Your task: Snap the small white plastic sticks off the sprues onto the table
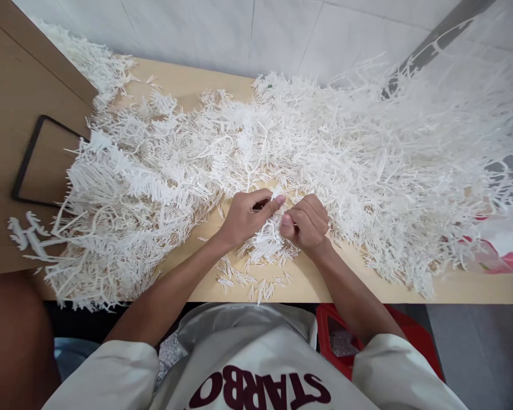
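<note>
My left hand (253,216) and my right hand (308,222) are close together over the middle of the table, both with curled fingers. Between and below them lies a small bunch of white branching plastic sprigs (268,242). The left thumb presses toward the index finger on a piece of white sprig, whose tips stick out above the hand. My right hand is closed in a fist, thumb against the fingers, at the same sprig; its grip is partly hidden. Loose sprig bits (263,289) lie near the table's front edge.
Large heaps of white sprigs (145,188) cover the wooden table (350,285). A brown box-like panel (25,74) with a black metal frame (28,154) stands left. A pink-and-white plastic bag (502,239) lies right. A red stool (410,336) is below; a tiled wall (222,34) is behind.
</note>
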Available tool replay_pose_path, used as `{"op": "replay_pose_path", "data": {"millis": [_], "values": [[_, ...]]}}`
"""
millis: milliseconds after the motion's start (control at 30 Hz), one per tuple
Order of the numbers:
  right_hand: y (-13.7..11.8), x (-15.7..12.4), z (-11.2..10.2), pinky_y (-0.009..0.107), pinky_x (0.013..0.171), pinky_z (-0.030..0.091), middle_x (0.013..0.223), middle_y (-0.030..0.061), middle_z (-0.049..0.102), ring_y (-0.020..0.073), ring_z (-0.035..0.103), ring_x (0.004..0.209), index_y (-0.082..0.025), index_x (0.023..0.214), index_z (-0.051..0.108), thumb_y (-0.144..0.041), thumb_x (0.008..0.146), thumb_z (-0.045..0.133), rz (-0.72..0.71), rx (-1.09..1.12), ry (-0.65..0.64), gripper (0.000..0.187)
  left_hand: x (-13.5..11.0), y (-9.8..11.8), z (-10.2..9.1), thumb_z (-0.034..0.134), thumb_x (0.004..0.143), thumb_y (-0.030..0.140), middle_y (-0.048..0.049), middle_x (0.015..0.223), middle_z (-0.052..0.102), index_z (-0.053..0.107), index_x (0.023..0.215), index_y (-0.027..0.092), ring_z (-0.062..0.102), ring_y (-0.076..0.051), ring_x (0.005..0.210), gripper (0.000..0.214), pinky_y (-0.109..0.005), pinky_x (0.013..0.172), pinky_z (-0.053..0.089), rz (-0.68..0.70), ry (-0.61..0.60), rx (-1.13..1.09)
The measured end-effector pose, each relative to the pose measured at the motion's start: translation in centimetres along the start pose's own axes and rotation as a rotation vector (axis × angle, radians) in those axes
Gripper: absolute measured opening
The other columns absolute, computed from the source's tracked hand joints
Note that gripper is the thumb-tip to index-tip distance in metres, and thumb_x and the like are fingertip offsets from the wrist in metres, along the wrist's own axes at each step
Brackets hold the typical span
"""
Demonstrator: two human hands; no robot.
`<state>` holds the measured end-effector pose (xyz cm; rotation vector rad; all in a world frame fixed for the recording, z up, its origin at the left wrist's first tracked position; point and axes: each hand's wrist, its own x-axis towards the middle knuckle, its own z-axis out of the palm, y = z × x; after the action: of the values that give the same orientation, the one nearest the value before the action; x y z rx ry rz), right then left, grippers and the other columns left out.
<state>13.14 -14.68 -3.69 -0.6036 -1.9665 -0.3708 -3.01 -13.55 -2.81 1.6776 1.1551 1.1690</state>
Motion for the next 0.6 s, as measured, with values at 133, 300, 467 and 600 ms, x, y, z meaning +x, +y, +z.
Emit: {"op": "replay_pose_path", "data": {"millis": [133,300,467,600], "values": [[-2.6,0.9,-0.1,0.029,0.044,0.027,0.049,-0.0049,0.037,0.0103,0.034,0.046,-0.024,0.064,0.036,-0.016,0.085,0.043,-0.089,0.189,0.120,0.024,1.3,-1.4,-1.8,0.056,0.084,0.052,0.0050,0.052,0.033,0.048,0.062,0.018,0.030,-0.006,0.048,0.042,-0.023,0.044,0.024,-0.137,0.273,-0.069],[-1.3,0.2,0.4,0.027,0.050,0.041,0.068,-0.0005,0.062,0.0113,0.053,0.058,-0.022,0.094,0.056,-0.016,0.088,0.052,0.144,0.132,0.015,0.009,1.4,-1.3,-1.7,0.055,0.085,0.053,0.0052,0.055,0.031,0.046,0.064,0.019,0.030,-0.006,0.049,0.041,-0.022,0.045,0.025,-0.140,0.168,-0.177],[1.8,-1.0,1.0,0.028,0.064,0.052,0.086,0.0004,0.069,0.0113,0.065,0.067,-0.028,0.121,0.055,-0.027,0.095,0.045,0.669,0.088,0.042,0.027,0.7,-0.8,-0.7,0.053,0.087,0.047,0.0042,0.062,0.037,0.048,0.071,0.019,0.035,-0.007,0.056,0.033,-0.023,0.052,0.030,-0.035,-0.041,-0.132],[2.4,-0.8,1.1,0.036,0.081,0.053,0.108,0.0063,0.066,0.0168,0.065,0.093,-0.028,0.131,0.046,-0.036,0.096,0.042,0.758,0.117,-0.001,0.036,0.5,-0.5,-0.5,0.054,0.088,0.043,0.0043,0.061,0.036,0.044,0.063,0.017,0.035,-0.007,0.059,0.037,-0.023,0.057,0.031,0.010,-0.087,0.006]]}}
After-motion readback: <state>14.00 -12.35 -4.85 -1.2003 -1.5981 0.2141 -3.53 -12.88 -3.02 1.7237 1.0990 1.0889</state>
